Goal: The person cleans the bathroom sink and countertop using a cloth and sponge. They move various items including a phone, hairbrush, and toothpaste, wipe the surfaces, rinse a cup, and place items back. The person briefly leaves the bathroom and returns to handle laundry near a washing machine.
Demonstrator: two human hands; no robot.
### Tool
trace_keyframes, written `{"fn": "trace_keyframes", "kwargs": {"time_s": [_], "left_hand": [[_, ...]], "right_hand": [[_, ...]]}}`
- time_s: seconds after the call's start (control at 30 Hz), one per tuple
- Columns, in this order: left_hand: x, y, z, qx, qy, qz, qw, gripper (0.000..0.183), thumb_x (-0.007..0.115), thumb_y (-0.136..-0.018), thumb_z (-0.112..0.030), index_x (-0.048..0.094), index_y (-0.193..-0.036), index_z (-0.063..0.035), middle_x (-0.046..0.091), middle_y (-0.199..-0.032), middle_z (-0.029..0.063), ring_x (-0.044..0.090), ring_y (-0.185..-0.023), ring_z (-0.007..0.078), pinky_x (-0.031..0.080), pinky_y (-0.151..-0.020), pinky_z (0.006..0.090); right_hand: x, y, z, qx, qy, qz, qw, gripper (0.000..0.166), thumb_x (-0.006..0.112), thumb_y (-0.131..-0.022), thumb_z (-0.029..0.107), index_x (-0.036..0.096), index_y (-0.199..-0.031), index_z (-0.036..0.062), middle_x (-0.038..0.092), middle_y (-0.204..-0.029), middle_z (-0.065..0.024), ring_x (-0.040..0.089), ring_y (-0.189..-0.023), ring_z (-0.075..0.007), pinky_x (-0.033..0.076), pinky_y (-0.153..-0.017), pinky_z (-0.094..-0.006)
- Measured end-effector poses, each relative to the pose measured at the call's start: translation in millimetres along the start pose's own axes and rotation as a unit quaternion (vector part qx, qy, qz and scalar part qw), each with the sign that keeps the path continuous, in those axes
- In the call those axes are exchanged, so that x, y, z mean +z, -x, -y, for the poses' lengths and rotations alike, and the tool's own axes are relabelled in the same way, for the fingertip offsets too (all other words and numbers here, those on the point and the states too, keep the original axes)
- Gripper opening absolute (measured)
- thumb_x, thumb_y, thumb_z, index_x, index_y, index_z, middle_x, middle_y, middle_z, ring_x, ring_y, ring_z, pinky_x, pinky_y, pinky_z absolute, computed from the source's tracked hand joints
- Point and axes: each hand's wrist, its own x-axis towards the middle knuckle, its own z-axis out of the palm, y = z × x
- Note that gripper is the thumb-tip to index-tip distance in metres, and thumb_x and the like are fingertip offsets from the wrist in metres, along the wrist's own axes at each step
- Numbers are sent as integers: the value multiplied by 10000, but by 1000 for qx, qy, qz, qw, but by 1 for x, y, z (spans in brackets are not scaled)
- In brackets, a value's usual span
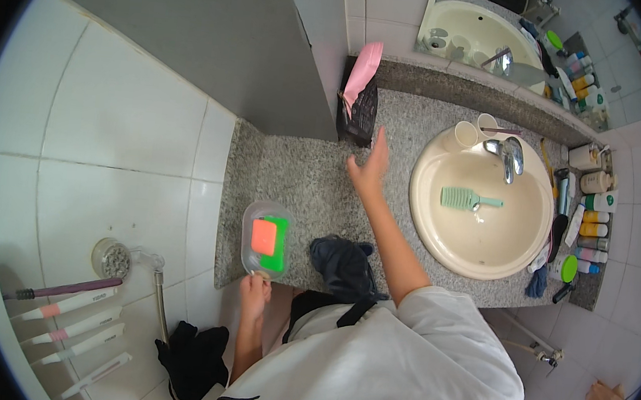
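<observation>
My left hand is closed at the near rim of a clear plastic tub, its fingertips pinching something small or the rim; I cannot tell which. Inside the tub an orange block lies over a bright green piece. My right hand reaches over the granite counter with thumb and fingers apart, holding nothing, just short of a black box or bag with a pink packet sticking up from it. A dark cloth or bag lies at the counter's near edge, between my arms.
A cream washbasin holds a mint-green brush. Two cups stand by the chrome tap. Bottles and tubes line the right side. A grey cabinet overhangs the counter's back left. Toothbrushes hang at lower left.
</observation>
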Motion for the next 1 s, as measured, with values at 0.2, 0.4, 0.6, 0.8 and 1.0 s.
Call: {"fn": "trace_keyframes", "kwargs": {"time_s": [0.2,0.4,0.6,0.8,1.0], "left_hand": [[-3,-4,-2,-10,-15,-25,1000,257,404,-916,-158,480,-697,-46,328,-495,-44,276,-393,42,180,-367,230],[-1,3,-9,-11,-30,-37,999,249,401,-916,-153,471,-701,-50,325,-505,-43,272,-406,42,185,-379,233],[-4,8,-12,-6,-33,8,999,241,402,-916,-150,476,-712,-44,334,-514,-38,281,-411,47,199,-388,233],[-12,14,-1,-5,-38,-5,999,247,394,-920,-156,484,-717,-47,343,-518,-36,291,-412,48,209,-392,230],[-10,11,5,-19,-24,-7,1000,259,389,-927,-174,480,-719,-50,343,-516,-38,288,-414,42,191,-387,229]], "right_hand": [[-103,145,40,-276,-71,455,844,534,680,-724,215,542,-1214,53,495,-1296,-150,458,-1219,-295,329,-1056,-440],[-96,130,-12,-207,296,373,855,708,642,-690,239,426,-1275,-97,397,-1375,-228,370,-1291,-353,251,-1103,-447],[-19,-37,-116,-35,379,143,914,704,594,-746,195,337,-1326,-111,381,-1359,-287,353,-1284,-400,264,-1083,-470],[-33,-40,-101,-62,302,247,919,681,624,-711,151,405,-1355,115,351,-1447,-92,299,-1348,-292,205,-1087,-560],[-127,130,-6,-141,137,384,902,565,649,-642,74,577,-1200,129,539,-1274,-47,469,-1191,-232,364,-961,-444]]}}
